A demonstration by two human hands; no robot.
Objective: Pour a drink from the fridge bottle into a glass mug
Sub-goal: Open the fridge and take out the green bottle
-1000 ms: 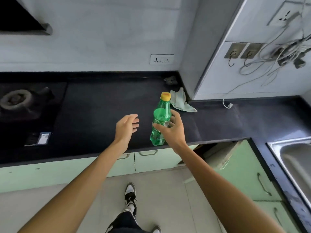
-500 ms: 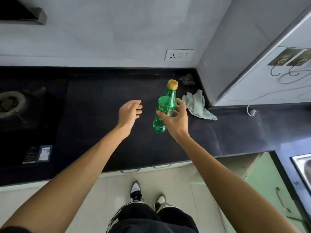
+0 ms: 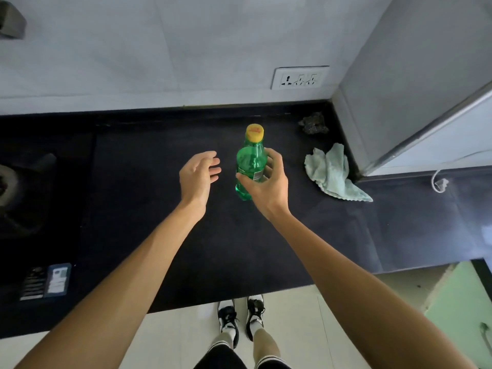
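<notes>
Landmark: green bottle (image 3: pixel 250 163), yellow cap (image 3: pixel 255 132) on, roughly upright over the middle of the black countertop (image 3: pixel 149 249). Cannot tell whether its base rests on the surface or hangs just above it.

Far left of the bottle: a gas burner (image 3: pixel 12 182), cut by the frame edge. Lower left of the bottle: a blue-and-black printed label (image 3: pixel 45 282) lying flat near the counter's front edge.

Just left of the bottle: left hand (image 3: pixel 198 179) — fingers loose and slightly curved, holding nothing, with a clear gap between fingertips and plastic.

At the bottle: right hand (image 3: pixel 269 187) grasps it, thumb across the near side at the label, fingers wrapped round the far side. The grip covers the lower half; neck and cap stand free above.

Below the bottle, past the counter edge: two black-and-white shoes (image 3: pixel 241 318) on pale floor tile.

Upper right of the bottle: a white wall socket (image 3: pixel 299 78), and under it a dark crumpled lump (image 3: pixel 314 123) in the counter's back corner — what it is, cannot tell.

Right of the bottle: a pale green cloth (image 3: pixel 332 177), crumpled, apart from the right hand. Further right, a white cable end (image 3: pixel 439 182). Lower right, a light green cabinet door (image 3: pixel 458 296).
</notes>
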